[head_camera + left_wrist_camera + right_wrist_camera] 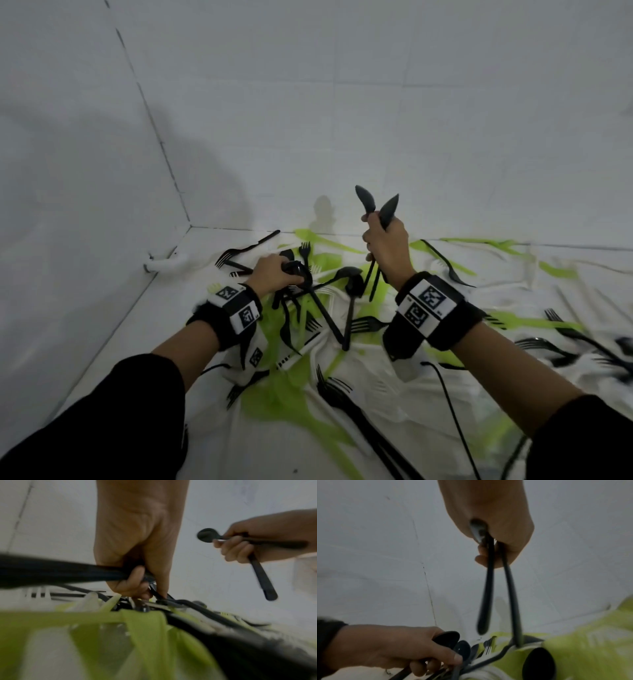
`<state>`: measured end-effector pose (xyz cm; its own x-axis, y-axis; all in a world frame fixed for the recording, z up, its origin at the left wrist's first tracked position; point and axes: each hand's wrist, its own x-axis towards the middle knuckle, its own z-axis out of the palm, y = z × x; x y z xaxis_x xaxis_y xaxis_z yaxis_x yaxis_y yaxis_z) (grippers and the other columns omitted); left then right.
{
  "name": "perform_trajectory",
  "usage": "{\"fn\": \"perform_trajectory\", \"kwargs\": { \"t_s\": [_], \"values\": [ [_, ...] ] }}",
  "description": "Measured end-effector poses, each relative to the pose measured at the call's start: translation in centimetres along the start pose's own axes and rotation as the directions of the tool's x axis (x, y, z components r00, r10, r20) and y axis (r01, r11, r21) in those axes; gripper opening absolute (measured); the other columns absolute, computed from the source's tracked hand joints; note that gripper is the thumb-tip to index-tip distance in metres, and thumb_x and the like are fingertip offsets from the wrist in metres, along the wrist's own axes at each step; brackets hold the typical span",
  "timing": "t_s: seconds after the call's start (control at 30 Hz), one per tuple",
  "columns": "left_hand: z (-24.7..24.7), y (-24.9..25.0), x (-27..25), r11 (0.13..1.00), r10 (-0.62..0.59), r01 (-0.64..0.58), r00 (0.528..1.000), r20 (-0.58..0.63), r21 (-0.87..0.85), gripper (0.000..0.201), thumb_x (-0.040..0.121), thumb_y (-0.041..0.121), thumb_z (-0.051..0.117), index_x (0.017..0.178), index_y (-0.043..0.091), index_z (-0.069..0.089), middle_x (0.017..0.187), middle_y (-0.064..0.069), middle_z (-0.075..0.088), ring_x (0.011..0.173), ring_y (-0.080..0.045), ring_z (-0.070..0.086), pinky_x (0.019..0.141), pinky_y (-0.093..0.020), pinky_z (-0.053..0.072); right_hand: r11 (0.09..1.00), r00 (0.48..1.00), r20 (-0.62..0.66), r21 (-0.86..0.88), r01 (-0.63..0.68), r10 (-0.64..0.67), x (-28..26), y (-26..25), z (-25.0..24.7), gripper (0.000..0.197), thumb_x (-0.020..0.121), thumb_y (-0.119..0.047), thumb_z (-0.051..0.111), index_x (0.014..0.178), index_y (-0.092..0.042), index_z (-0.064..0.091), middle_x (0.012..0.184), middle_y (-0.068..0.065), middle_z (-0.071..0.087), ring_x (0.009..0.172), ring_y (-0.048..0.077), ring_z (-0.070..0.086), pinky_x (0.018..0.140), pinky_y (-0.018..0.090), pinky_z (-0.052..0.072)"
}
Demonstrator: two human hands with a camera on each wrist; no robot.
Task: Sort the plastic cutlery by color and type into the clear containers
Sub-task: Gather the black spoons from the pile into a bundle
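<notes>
A heap of black, green and white plastic cutlery (329, 318) lies spread over a white surface. My right hand (387, 246) is raised above the heap and grips two black spoons (376, 205), bowls up and handles hanging down (488, 588). My left hand (277, 274) is down in the pile, its fingers curled round several black spoons (298, 270), whose bowls (452, 641) stick out past the thumb. The left wrist view shows the left hand's fingers (135, 582) closed on dark handles (60, 573). No clear container is in view.
White walls meet in a corner (188, 222) at the back left, close behind the pile. A small white fitting (164, 263) sits at the base of the left wall. Black forks (565, 339) and green pieces (534, 322) are scattered to the right. A thin black cable (452, 411) runs from my right wrist.
</notes>
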<state>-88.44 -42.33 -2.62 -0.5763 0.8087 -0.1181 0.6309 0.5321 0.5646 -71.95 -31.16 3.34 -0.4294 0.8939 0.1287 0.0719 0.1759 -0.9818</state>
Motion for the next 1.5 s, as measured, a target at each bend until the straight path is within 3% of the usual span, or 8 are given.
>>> {"fn": "perform_trajectory", "kwargs": {
  "t_s": [0.2, 0.4, 0.53, 0.67, 0.9, 1.2, 1.37, 1.5],
  "values": [
    [-1.0, 1.6, -0.2, 0.666, -0.153, 0.132, 0.988, 0.038, -0.735, 0.003, 0.086, 0.0, 0.055, 0.085, 0.002, 0.055, 0.077, -0.015, 0.058, 0.065, -0.022, 0.057, 0.044, -0.017, 0.048, 0.937, 0.991, 0.126, -0.35, -0.004, 0.052, -0.2, 2.2, -2.0, 0.035, 0.084, -0.042, 0.064, 0.069, -0.012, 0.052, 0.052, -0.003, 0.045, 0.043, 0.009, 0.046, 0.038, 0.021, 0.038],
    [-3.6, 3.5, -1.1, 0.458, 0.01, 0.038, 0.999, 0.048, -0.888, 0.008, 0.095, -0.004, 0.041, 0.092, -0.001, 0.048, 0.085, -0.019, 0.061, 0.062, -0.022, 0.07, 0.056, -0.03, 0.058, 0.657, 0.919, 0.303, -0.751, 0.066, 0.254, -1.5, 5.8, -1.2, 0.039, 0.076, -0.035, 0.074, 0.072, 0.001, 0.06, 0.078, 0.014, 0.066, 0.076, 0.028, 0.062, 0.058, 0.034, 0.048],
    [-4.5, 3.6, -1.1, 0.516, 0.083, -0.019, 0.996, 0.028, -0.857, 0.017, 0.093, -0.006, 0.047, 0.109, 0.0, 0.048, 0.092, -0.018, 0.065, 0.067, -0.023, 0.071, 0.055, -0.03, 0.057, 0.585, 0.908, 0.287, -0.809, 0.058, 0.306, -1.7, 5.2, -1.2, 0.045, 0.075, -0.029, 0.075, 0.057, -0.012, 0.037, 0.059, 0.001, 0.041, 0.061, 0.019, 0.047, 0.042, 0.023, 0.029],
    [-4.7, 3.8, -1.6, 0.65, 0.08, -0.072, 0.996, -0.027, -0.756, 0.009, 0.083, -0.007, 0.062, 0.086, -0.001, 0.058, 0.07, -0.01, 0.067, 0.059, -0.018, 0.069, 0.052, -0.029, 0.057, 0.698, 0.897, 0.249, -0.711, -0.088, 0.366, -1.8, 5.3, -2.0, 0.033, 0.081, -0.021, 0.066, 0.058, -0.011, 0.045, 0.039, -0.009, 0.05, 0.044, 0.005, 0.047, 0.036, 0.015, 0.034],
    [-3.3, 2.3, -0.8, 0.904, 0.118, -0.105, 0.993, 0.005, -0.415, 0.026, 0.082, 0.019, 0.07, 0.07, 0.001, 0.056, 0.065, -0.007, 0.05, 0.059, -0.016, 0.05, 0.055, -0.023, 0.04, 0.859, 0.934, 0.16, -0.465, -0.214, 0.32, -2.8, 4.8, -3.4, 0.031, 0.086, -0.02, 0.058, 0.057, -0.011, 0.049, 0.055, 0.0, 0.05, 0.049, 0.012, 0.042, 0.048, 0.023, 0.03],
    [-2.8, 2.2, -1.5, 0.871, 0.043, 0.02, 0.992, 0.117, -0.491, 0.025, 0.097, 0.018, 0.048, 0.076, 0.008, 0.058, 0.066, -0.005, 0.054, 0.046, -0.007, 0.053, 0.046, -0.02, 0.047, 0.868, 0.946, 0.138, -0.454, -0.202, 0.293, -2.7, 4.1, -5.7, 0.027, 0.088, -0.013, 0.057, 0.062, -0.008, 0.049, 0.049, 0.002, 0.05, 0.034, 0.011, 0.041, 0.031, 0.014, 0.028],
    [-3.4, 1.3, -1.0, 0.915, 0.026, -0.054, 0.997, -0.076, -0.401, 0.014, 0.092, 0.018, 0.056, 0.084, 0.01, 0.063, 0.066, -0.001, 0.054, 0.046, -0.008, 0.049, 0.038, -0.012, 0.037, 0.761, 0.739, 0.425, -0.623, -0.181, 0.524, -3.0, 3.0, -7.5, 0.006, 0.093, -0.006, 0.049, 0.088, -0.003, 0.048, 0.049, -0.003, 0.064, 0.029, 0.005, 0.039, 0.034, 0.014, 0.031],
    [-2.7, 1.1, -1.6, 0.959, 0.137, -0.091, 0.978, 0.157, -0.269, 0.019, 0.081, 0.029, 0.072, 0.076, 0.013, 0.063, 0.06, 0.003, 0.048, 0.043, -0.002, 0.04, 0.037, -0.013, 0.03, 0.864, 0.833, 0.402, -0.476, -0.163, 0.379, -3.2, 1.6, -7.3, 0.005, 0.094, -0.005, 0.046, 0.093, -0.009, 0.048, 0.069, 0.004, 0.062, 0.046, 0.012, 0.04, 0.037, 0.017, 0.032]
  ]
}}
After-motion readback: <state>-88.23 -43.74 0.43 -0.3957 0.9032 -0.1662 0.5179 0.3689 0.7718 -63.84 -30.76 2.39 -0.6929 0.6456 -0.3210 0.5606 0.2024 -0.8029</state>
